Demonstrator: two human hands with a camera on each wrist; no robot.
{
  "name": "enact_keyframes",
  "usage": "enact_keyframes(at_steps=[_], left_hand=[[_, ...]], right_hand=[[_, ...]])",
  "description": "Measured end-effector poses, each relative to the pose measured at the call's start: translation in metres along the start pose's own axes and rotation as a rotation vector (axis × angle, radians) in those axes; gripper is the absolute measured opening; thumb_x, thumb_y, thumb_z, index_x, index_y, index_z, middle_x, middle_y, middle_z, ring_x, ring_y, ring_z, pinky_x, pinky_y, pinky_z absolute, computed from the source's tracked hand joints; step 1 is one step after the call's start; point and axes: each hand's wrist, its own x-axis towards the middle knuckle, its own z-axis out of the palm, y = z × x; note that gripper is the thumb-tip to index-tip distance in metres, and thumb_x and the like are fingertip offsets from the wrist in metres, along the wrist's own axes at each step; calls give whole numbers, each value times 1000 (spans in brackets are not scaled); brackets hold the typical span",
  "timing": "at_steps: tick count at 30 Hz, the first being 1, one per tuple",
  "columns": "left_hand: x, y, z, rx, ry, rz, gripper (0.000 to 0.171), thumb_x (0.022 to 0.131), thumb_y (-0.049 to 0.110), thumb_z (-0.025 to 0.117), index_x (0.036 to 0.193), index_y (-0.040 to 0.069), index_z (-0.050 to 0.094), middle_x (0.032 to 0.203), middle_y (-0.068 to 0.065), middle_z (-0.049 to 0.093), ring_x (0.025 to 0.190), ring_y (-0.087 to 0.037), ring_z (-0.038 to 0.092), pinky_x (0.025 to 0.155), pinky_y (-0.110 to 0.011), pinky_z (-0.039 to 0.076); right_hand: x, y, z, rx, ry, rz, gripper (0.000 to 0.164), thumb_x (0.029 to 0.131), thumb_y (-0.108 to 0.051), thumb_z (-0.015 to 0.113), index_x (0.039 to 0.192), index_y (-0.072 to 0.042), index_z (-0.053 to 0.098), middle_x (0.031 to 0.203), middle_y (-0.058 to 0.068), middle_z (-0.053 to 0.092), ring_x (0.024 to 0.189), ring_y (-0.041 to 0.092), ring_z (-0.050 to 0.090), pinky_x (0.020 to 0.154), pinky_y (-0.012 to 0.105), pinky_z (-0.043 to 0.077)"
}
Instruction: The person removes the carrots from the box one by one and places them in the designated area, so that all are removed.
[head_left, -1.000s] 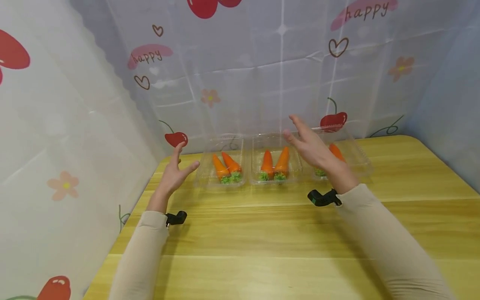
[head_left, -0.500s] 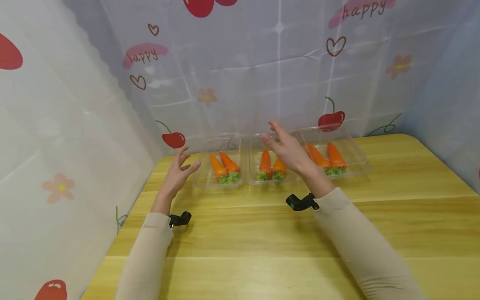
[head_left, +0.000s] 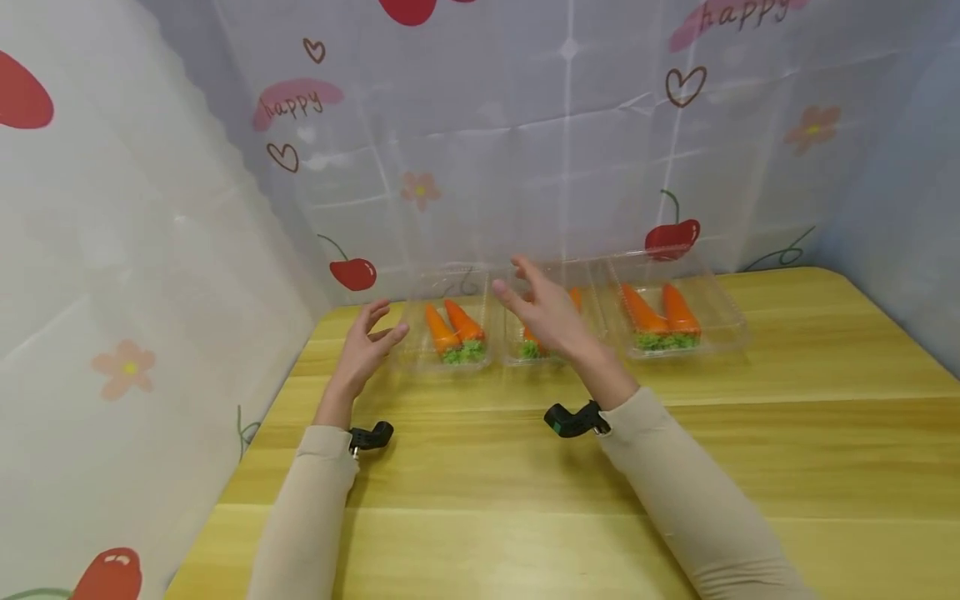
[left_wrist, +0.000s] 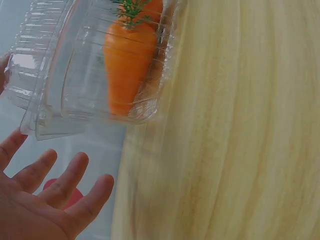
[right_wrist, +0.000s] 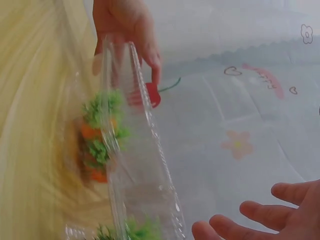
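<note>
Three clear plastic clamshell boxes with raised lids stand in a row at the back of the table. The left box (head_left: 415, 354) holds two orange carrots (head_left: 461, 325) with green tops. My left hand (head_left: 362, 350) is just left of this box, fingers spread and slightly bent, holding nothing. In the left wrist view, a carrot (left_wrist: 127, 65) shows through the plastic above my fingers. My right hand (head_left: 551, 317), fingers extended and holding nothing, is in front of the middle box (head_left: 594, 337) and partly hides its carrots. The right box (head_left: 726, 329) holds two carrots (head_left: 679, 311).
The boxes stand on a wood-grain table (head_left: 480, 467). A printed curtain (head_left: 510, 183) hangs close behind them, with another sheet (head_left: 150, 267) along the left side. A black wrist mount (head_left: 372, 435) sits on the left wrist, another mount (head_left: 573, 419) on the right.
My right hand has moved left from the right box to the middle box, uncovering the right box's carrots. My left hand has shifted slightly right, its fingers a little more bent.
</note>
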Motion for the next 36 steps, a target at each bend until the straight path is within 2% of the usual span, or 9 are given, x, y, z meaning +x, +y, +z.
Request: enact_keyframes(at_steps=[6, 11, 18, 23, 26, 30, 31, 34, 36], left_hand=[[1, -2, 6, -30, 13, -11, 68, 101, 27, 68, 159, 14, 36, 168, -15, 29, 145, -48, 42, 113, -63, 43], [1, -4, 11, -19, 20, -9, 65, 102, 27, 67, 158, 13, 39, 167, -17, 30, 143, -47, 44, 111, -61, 46], [1, -6, 13, -18, 16, -1, 59, 105, 26, 61, 158, 11, 40, 168, -13, 32, 141, -44, 48, 109, -59, 48], [10, -27, 13, -29, 3, 4, 55, 108, 26, 55, 160, 16, 39, 168, -9, 33, 138, -44, 51, 89, -46, 57], [13, -39, 11, -33, -3, 31, 55, 109, 29, 52, 161, 21, 37, 168, -6, 33, 139, -45, 49, 80, -43, 55], [9, -44, 8, -1, 0, 68, 53, 110, 33, 49, 161, 25, 38, 168, -5, 35, 138, -45, 50, 74, -41, 54], [8, -44, 8, 5, 1, 72, 52, 110, 33, 49, 161, 27, 38, 167, -4, 36, 135, -44, 52, 73, -39, 53], [5, -44, 6, 17, 10, 69, 51, 110, 33, 48, 160, 27, 39, 165, -4, 39, 116, -37, 59, 67, -34, 50], [3, -45, 5, 18, 16, 61, 50, 111, 32, 48, 160, 29, 39, 163, -3, 41, 90, -27, 60, 63, -31, 47]], right_hand=[[0, -3, 18, 30, 18, 26, 89, 95, -77, 46, 164, -24, 27, 162, 12, 41, 132, 40, 58, 102, 58, 53], [-2, -2, 32, 39, 21, 42, 84, 97, -70, 53, 162, -22, 31, 156, 13, 48, 123, 36, 64, 94, 54, 57], [-3, -6, 49, 3, -9, 46, 84, 97, -66, 56, 162, -19, 32, 154, 13, 50, 119, 36, 67, 93, 53, 58], [-5, -9, 60, -50, -47, 71, 81, 99, -62, 57, 161, -17, 33, 153, 15, 52, 119, 37, 66, 91, 52, 59], [-7, -9, 65, -78, -54, 86, 77, 100, -57, 59, 160, -15, 35, 152, 17, 53, 123, 37, 64, 95, 53, 58], [-9, -10, 71, -101, -55, 100, 74, 100, -53, 61, 158, -14, 37, 152, 16, 54, 124, 36, 64, 95, 52, 57], [-10, -10, 73, -105, -54, 100, 73, 100, -52, 61, 158, -14, 38, 151, 16, 54, 121, 35, 66, 93, 50, 58], [-11, -9, 76, -110, -55, 96, 69, 101, -47, 62, 156, -12, 40, 144, 16, 60, 97, 32, 72, 79, 41, 59], [-11, -8, 79, -107, -61, 94, 67, 101, -43, 63, 155, -11, 41, 121, 15, 71, 71, 26, 67, 62, 34, 55]])
